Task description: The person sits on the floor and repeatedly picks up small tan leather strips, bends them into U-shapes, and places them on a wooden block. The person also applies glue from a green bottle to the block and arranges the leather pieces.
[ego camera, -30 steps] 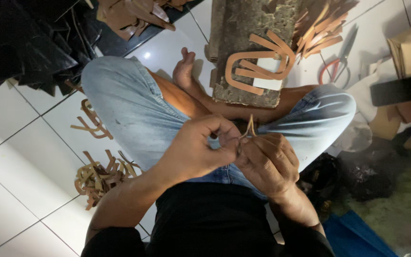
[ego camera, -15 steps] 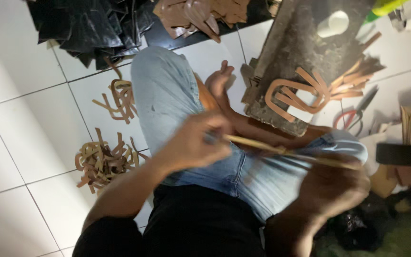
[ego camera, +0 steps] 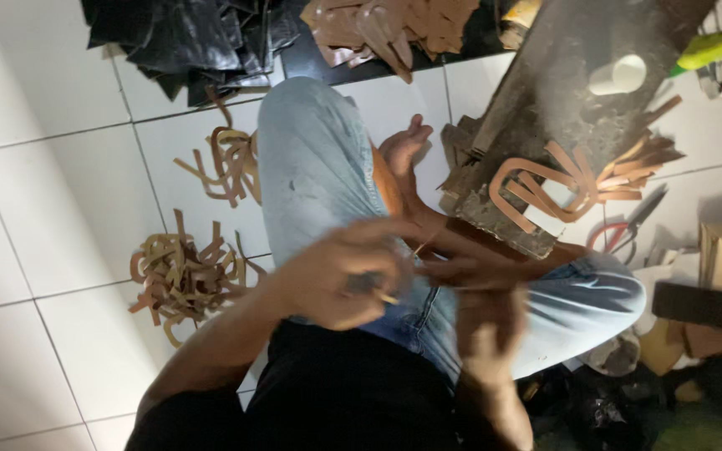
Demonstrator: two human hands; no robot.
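I sit cross-legged on a white tiled floor in blue jeans (ego camera: 311, 175). My left hand (ego camera: 340, 280) and my right hand (ego camera: 474, 305) meet over my lap, both blurred by motion. Between them runs a thin tan strip (ego camera: 422, 245), pinched by the left fingers and gripped by the right ones. My bare foot (ego camera: 403, 146) lies just beyond the hands.
A grey slab (ego camera: 561, 108) rests past my right knee with looped tan straps (ego camera: 545, 188) on it. Red-handled scissors (ego camera: 628, 232) lie beside it. Two piles of tan strips (ego camera: 185, 276) (ego camera: 227, 163) sit on the tiles at left. Black sheets (ego camera: 194, 38) lie at the top.
Half a second ago my hands were spread apart with the strip stretched between them. They have come back together over my lap. The view has shifted slightly.
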